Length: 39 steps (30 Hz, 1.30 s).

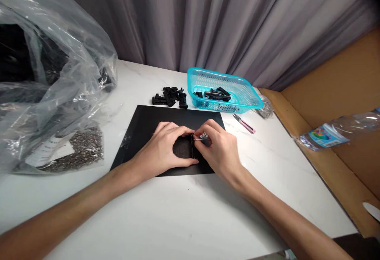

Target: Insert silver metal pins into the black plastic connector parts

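Over a black mat [142, 121], my left hand [162, 145] pinches a narrow black plastic part [192, 147] upright between thumb and fingers. My right hand [218, 143] is closed beside it, fingertips pinched on a thin metal pin [202, 139] whose tip meets the part's right side. A few small silvery metal pieces [204, 136] show by the right fingertips, partly hidden by that hand. Whether the pin sits inside the part, I cannot tell.
Several black parts [169, 97] lie behind the mat. More lie in a blue basket [225, 75], near a pink-handled cutter [245, 124]. At left are a bag of metal pins [86, 147] and a large plastic bag [86, 46]. A bottle [329, 135] lies right, by cardboard [335, 77].
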Available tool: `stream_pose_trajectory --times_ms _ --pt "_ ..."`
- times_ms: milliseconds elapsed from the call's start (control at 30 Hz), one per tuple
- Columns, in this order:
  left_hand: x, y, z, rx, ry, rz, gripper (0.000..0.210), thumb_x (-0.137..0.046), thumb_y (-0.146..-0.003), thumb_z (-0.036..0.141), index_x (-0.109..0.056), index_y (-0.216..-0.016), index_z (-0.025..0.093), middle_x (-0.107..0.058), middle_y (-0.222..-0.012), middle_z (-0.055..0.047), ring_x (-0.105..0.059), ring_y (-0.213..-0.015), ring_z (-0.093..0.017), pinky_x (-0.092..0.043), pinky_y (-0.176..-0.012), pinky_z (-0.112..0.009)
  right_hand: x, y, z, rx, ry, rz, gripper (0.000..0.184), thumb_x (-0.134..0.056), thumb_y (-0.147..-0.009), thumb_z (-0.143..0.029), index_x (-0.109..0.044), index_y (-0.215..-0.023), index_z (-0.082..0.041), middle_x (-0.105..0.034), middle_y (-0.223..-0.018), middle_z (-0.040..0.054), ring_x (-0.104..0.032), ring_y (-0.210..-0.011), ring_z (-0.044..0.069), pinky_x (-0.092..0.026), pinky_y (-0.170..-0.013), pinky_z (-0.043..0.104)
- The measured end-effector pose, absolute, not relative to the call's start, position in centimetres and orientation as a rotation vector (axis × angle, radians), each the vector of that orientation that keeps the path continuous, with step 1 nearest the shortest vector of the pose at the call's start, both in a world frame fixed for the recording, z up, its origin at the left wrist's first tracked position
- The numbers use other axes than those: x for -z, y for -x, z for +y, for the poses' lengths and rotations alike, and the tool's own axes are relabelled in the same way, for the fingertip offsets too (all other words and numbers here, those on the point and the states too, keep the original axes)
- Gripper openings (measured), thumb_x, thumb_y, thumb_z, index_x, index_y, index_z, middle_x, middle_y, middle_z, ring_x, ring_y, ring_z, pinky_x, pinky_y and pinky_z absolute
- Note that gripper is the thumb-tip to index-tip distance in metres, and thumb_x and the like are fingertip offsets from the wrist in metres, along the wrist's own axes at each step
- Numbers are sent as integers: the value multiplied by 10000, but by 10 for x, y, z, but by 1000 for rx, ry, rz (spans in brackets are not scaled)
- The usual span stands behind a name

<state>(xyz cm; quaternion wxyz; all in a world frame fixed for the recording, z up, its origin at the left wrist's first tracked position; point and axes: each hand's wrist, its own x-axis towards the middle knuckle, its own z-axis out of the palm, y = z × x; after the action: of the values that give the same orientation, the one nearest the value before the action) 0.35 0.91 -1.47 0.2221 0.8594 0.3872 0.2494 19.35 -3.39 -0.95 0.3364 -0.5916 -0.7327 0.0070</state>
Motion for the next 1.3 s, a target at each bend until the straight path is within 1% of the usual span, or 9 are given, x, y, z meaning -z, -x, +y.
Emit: stream_pose_trajectory --times_ms 100,233,400,667,800,1033,1133,1233,1300 --pt "15 -5 9 -708 -2364 1061 586 -886 -657 523 -697 -1161 289 -664 -1040 -32 -520 -1104 -295 -454 -995 -447 8 -192 -34 -9 1563 -1929 131 -598 -854 -102 -655 -818 -214 -689 -912 -6 -587 -598 103 -420 -556 233" --pt "15 -5 10 -712 -2350 1074 599 -895 -647 520 -701 -1167 293 -662 -1033 -30 -524 -1090 -290 -456 -992 -447 12 -192 -34 26 1541 -1936 128 -593 -933 -147 -679 -858 -206 -684 -914 11 -613 -602 106 -433 -545 230" --pt "17 -2 11 -707 -2352 1071 610 -878 -680 521 -694 -1216 295 -665 -1050 -34 -505 -1138 -298 -440 -1028 -455 25 -192 -39 229 1427 -1937 232 -513 -1030 -184 -717 -919 -187 -683 -854 20 -610 -589 100 -392 -489 219" --pt "13 -4 13 -692 -2374 1032 579 -881 -671 510 -709 -1175 282 -669 -1036 -37 -508 -1132 -300 -462 -987 -434 28 -196 -40 294 1320 -2003 266 -489 -1039 -157 -735 -937 -169 -712 -877 24 -617 -581 92 -395 -495 221" --pt "11 -5 14 -668 -2386 1017 568 -874 -675 506 -700 -1165 278 -670 -1037 -38 -501 -1138 -306 -460 -996 -439 28 -197 -38 175 1348 -2020 257 -503 -1021 -154 -745 -940 -179 -712 -902 35 -662 -655 113 -420 -514 218" --pt "9 -5 10 -670 -2381 1064 583 -874 -662 535 -705 -1157 278 -670 -1051 -46 -501 -1137 -316 -452 -1008 -462 12 -206 -39 -147 1348 -2042 219 -557 -1001 -207 -769 -954 -229 -717 -995 30 -617 -624 108 -482 -588 245" --pt "8 -4 8 -658 -2383 1092 614 -879 -659 550 -704 -1178 272 -683 -1048 -52 -502 -1137 -320 -454 -1005 -459 1 -217 -38 -309 1271 -1983 247 -531 -1042 -281 -769 -1022 -217 -694 -1075 70 -652 -753 143 -507 -640 269" --pt "8 -3 7 -648 -2392 1103 649 -869 -668 578 -696 -1215 274 -689 -1055 -54 -504 -1143 -322 -449 -1013 -461 -3 -227 -33 -346 1209 -1895 326 -447 -1081 -297 -758 -1069 -202 -669 -1070 91 -658 -929 189 -527 -754 306" --pt "8 -3 8 -652 -2404 1102 654 -867 -673 578 -694 -1228 278 -689 -1059 -52 -507 -1141 -318 -442 -1024 -463 -1 -231 -28 -410 1221 -1861 303 -471 -1075 -303 -757 -1067 -203 -676 -1036 77 -651 -910 182 -516 -746 301"
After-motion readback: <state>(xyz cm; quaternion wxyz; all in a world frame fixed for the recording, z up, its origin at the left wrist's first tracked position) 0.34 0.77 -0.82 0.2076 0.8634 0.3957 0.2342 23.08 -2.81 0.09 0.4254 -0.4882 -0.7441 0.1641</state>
